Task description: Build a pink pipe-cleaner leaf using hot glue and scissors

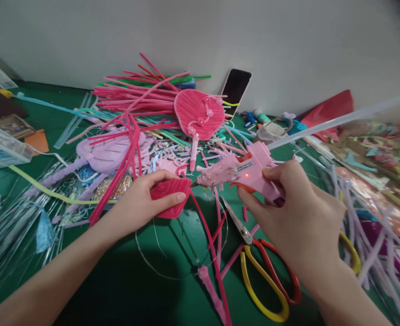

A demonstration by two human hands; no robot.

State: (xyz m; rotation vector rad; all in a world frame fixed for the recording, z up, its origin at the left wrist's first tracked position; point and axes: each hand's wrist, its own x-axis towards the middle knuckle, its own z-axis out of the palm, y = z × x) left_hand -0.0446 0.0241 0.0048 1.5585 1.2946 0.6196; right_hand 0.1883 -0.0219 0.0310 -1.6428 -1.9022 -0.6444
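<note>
My left hand (142,199) pinches a small red ribbed piece made of pipe cleaners (170,195) just above the green table. My right hand (295,213) grips a pink hot glue gun (243,174) with a clear glue stick (339,121) poking out of its back; a red light glows on its side. The gun's nozzle points left and sits right at the upper right edge of the red piece. A long red pipe cleaner (210,246) trails down from that spot.
Yellow and red scissors (261,271) lie under my right hand. A pink fan shape (200,113), a lilac fan shape (108,151) and heaps of pipe cleaners fill the middle. A phone (236,90) leans on the wall. Paper scraps (373,163) pile up at right.
</note>
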